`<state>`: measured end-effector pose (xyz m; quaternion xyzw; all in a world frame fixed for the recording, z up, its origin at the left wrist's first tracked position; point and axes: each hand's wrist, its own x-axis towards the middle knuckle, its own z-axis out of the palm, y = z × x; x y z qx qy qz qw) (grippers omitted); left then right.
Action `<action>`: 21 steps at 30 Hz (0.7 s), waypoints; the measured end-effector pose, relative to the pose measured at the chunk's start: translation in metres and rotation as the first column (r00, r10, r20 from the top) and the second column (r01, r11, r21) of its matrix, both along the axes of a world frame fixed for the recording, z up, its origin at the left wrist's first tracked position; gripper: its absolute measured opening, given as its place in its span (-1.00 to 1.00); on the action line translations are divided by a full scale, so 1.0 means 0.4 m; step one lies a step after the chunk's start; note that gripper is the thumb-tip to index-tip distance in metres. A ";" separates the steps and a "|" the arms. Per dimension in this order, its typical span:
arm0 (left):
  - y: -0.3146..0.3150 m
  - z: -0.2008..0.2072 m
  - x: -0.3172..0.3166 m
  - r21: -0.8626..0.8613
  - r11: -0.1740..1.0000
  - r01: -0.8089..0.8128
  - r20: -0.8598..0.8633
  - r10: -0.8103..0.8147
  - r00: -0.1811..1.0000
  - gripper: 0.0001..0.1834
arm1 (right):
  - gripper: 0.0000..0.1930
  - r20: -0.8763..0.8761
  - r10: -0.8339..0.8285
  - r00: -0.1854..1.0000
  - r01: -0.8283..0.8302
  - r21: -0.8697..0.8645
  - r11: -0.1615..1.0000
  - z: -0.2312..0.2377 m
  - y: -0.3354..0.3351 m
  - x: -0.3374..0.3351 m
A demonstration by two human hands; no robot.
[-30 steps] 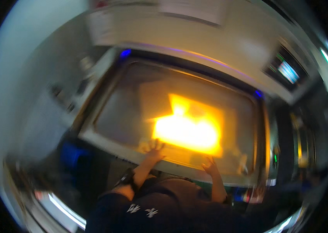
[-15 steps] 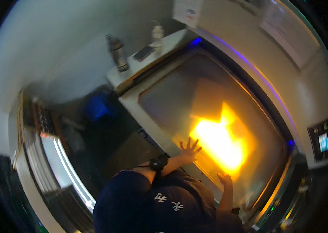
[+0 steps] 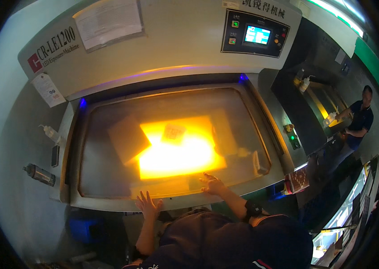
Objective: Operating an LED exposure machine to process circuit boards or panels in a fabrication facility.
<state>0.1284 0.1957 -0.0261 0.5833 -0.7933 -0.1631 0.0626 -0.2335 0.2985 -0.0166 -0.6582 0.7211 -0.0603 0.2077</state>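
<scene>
My left hand (image 3: 149,205) is at the near edge of a large framed exposure table (image 3: 176,188), fingers spread and nothing in them. Farther right, my right hand (image 3: 213,184) reaches over the same edge, also empty, its fingers apart and pointing at the glow. Bright yellow light (image 3: 182,154) shines up through the middle of the bed. A darker square panel (image 3: 128,140) lies tilted on the left of the glow, and a small square piece (image 3: 173,133) sits within it. Whether the fingertips touch the surface is hard to tell.
A control panel with a lit screen (image 3: 257,35) is on the machine's hood. At left are a squeeze bottle (image 3: 51,133), a phone (image 3: 55,156) and a dark bottle (image 3: 39,174). A switch box (image 3: 292,136) sits right. Another person (image 3: 359,117) works at a second lit table.
My view has turned to the right, so the table now lies straight ahead and the other person shows. Both hands stay spread near the front edge.
</scene>
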 end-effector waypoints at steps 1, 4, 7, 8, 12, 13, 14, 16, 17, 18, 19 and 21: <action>0.063 0.046 -0.017 0.049 0.999 -0.004 -0.031 0.005 0.999 0.06 | -0.35 0.141 0.049 0.989 -0.030 -0.132 0.991 -0.036 0.033 -0.042; 0.239 0.108 -0.055 0.155 0.981 -0.118 0.044 0.112 0.993 0.10 | -0.41 0.243 -0.050 0.969 0.085 -0.133 0.987 -0.009 0.094 -0.119; 0.334 0.048 -0.093 0.148 0.962 -0.228 0.081 0.218 0.973 0.14 | -0.48 0.037 -0.163 0.986 0.168 -0.199 0.966 -0.050 0.197 -0.282; 0.339 0.052 -0.106 0.149 0.962 -0.228 0.083 0.217 0.973 0.14 | -0.48 -0.014 -0.212 0.977 0.206 -0.178 0.962 -0.039 0.232 -0.345; 0.347 0.041 -0.121 0.112 0.955 -0.275 0.023 0.274 0.961 0.22 | -0.38 -0.104 -0.467 0.878 0.445 -0.181 0.877 0.091 0.351 -0.616; 0.344 0.025 -0.113 0.061 0.967 -0.247 -0.004 0.248 0.969 0.25 | -0.35 -0.158 -0.522 0.838 0.475 -0.258 0.841 0.131 0.376 -0.678; 0.342 0.027 -0.116 0.065 0.966 -0.249 -0.007 0.250 0.968 0.25 | -0.33 -0.204 -0.580 0.789 0.500 -0.336 0.798 0.173 0.397 -0.732; 0.348 0.049 -0.113 0.139 0.958 -0.252 0.025 0.251 0.968 0.34 | -0.27 -0.295 -0.745 0.599 0.681 -0.302 0.667 0.285 0.396 -0.812; 0.350 0.046 -0.107 0.140 0.956 -0.258 0.027 0.256 0.966 0.34 | -0.27 -0.295 -0.741 0.603 0.678 -0.300 0.671 0.309 0.409 -0.847; 0.346 0.044 -0.106 0.161 0.955 -0.248 0.075 0.239 0.968 0.38 | -0.21 -0.300 -0.815 0.496 0.761 -0.302 0.574 0.323 0.422 -0.884; 0.346 0.042 -0.108 0.182 0.953 -0.241 0.124 0.221 0.967 0.42 | -0.16 -0.303 -0.873 0.381 0.830 -0.305 0.468 0.325 0.429 -0.908; 0.353 0.047 -0.119 0.220 0.942 -0.254 0.146 0.226 0.963 0.42 | -0.12 -0.304 -0.883 0.359 0.849 -0.286 0.444 0.298 0.449 -0.911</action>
